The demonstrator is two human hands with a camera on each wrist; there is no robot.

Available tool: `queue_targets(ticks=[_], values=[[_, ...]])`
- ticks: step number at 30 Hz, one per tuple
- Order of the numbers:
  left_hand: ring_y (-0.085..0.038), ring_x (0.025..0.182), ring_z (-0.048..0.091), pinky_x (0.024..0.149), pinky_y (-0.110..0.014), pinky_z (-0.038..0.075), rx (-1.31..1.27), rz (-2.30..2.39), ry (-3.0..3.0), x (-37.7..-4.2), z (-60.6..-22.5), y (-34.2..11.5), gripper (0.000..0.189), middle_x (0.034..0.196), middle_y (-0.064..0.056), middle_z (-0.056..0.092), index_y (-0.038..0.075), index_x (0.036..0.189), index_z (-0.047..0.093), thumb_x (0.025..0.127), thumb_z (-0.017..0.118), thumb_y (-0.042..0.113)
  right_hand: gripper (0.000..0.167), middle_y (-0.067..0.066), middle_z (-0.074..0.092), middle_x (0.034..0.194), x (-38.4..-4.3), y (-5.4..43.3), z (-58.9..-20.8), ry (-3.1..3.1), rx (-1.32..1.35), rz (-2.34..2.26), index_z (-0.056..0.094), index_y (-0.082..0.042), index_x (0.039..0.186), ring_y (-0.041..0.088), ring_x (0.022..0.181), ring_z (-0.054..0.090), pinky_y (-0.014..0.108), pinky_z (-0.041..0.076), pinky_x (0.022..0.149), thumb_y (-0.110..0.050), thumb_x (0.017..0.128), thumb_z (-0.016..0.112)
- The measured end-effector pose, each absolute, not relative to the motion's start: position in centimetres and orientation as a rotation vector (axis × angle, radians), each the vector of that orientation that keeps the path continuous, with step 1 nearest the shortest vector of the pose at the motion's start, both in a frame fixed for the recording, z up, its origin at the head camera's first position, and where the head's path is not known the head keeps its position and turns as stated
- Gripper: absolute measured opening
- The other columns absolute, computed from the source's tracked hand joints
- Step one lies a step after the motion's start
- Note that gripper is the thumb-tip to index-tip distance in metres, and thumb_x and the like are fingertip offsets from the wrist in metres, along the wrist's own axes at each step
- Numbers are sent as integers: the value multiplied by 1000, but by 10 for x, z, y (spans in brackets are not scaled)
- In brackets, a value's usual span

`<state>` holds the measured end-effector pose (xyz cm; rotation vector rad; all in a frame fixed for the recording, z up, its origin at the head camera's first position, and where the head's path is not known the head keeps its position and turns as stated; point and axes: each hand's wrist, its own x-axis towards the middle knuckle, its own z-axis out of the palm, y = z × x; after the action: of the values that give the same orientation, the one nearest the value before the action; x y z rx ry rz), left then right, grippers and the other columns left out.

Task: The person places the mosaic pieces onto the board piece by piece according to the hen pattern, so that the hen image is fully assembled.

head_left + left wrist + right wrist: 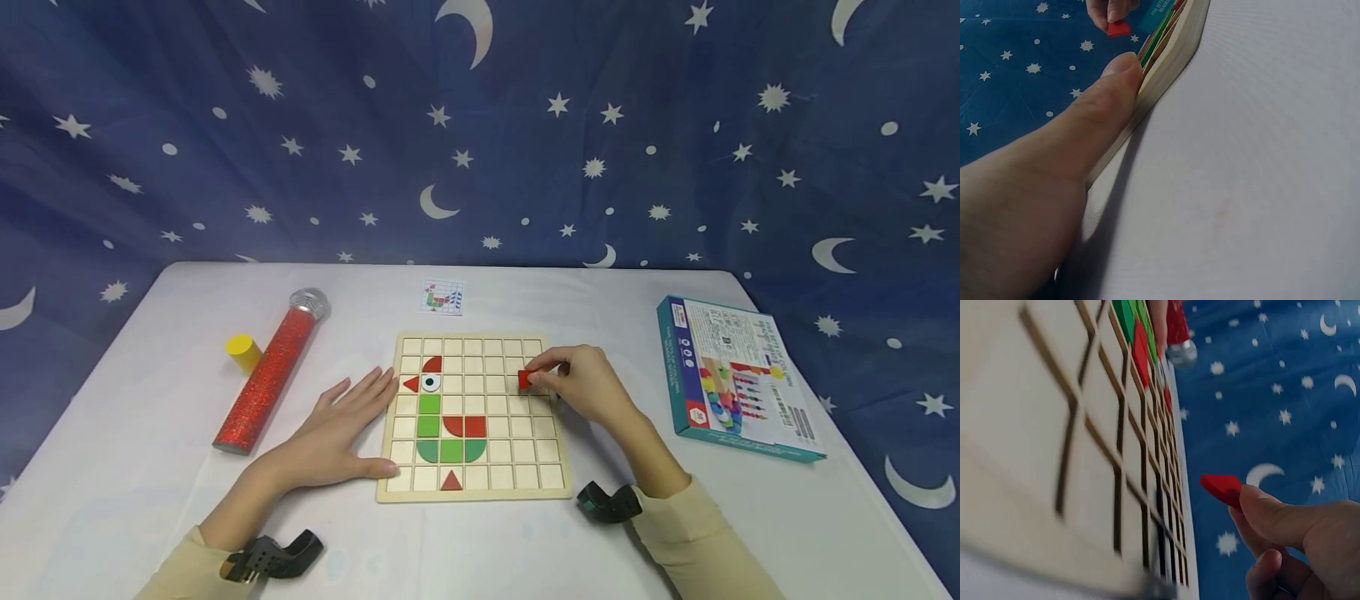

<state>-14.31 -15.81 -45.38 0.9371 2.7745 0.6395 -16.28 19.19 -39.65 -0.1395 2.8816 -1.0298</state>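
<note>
A wooden grid board point(521, 452) lies on the white table, with red and green flat tiles, such as a green square tile point(429, 404), and a round eye tile point(431, 382) set in its left cells. My right hand point(588, 385) pinches a red tile point(1222, 487) between thumb and fingertips, held above the board's upper right cells. In the right wrist view the tile is up off the grid. My left hand point(337, 437) lies with fingers spread at the board's left edge, its thumb point(1119, 72) resting on the rim.
Behind the board lies a small picture card point(442, 297). A red glittery tube with a silver knobbed end point(270, 375) and a yellow cylinder point(243, 352) are on the left. On the right lies a colourful box point(742, 383). A starry blue cloth point(525, 100) hangs behind the table.
</note>
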Motion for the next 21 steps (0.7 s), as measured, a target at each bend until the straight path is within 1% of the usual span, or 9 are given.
queue_targets(ticks=[4, 8, 15, 21], values=[[-27, 149, 8, 116, -53, 4, 936, 639, 2776, -143, -454, -158, 112, 161, -4, 12, 10, 152, 21, 70, 60, 75, 6, -4, 67, 76, -157, 180, -399, 2822, -253, -1050, 76, -19, 86, 13, 61, 50, 23, 40, 48, -21, 80, 76], [-27, 149, 8, 116, -53, 4, 942, 642, 2775, -143, -454, -158, 112, 161, -4, 12, 9, 152, 21, 70, 61, 75, 4, -7, 69, 76, -154, 173, -403, 2772, -322, -1052, 76, -18, 82, 10, 61, 51, 21, 42, 52, -20, 79, 77], [-28, 149, 9, 116, -54, 4, 939, 644, 2776, -142, -453, -157, 112, 161, -5, 13, 9, 152, 22, 70, 62, 74, 6, -9, 69, 76, -150, 167, -408, 2721, -405, -1062, 75, -18, 79, 10, 65, 49, 20, 40, 54, -23, 78, 78], [-29, 148, 9, 116, -54, 5, 927, 653, 2774, -142, -452, -157, 112, 160, -6, 14, 8, 151, 23, 70, 63, 73, 5, -10, 67, 73, -148, 162, -410, 2688, -468, -1043, 75, -18, 79, 9, 62, 49, 20, 38, 53, -22, 79, 77]])
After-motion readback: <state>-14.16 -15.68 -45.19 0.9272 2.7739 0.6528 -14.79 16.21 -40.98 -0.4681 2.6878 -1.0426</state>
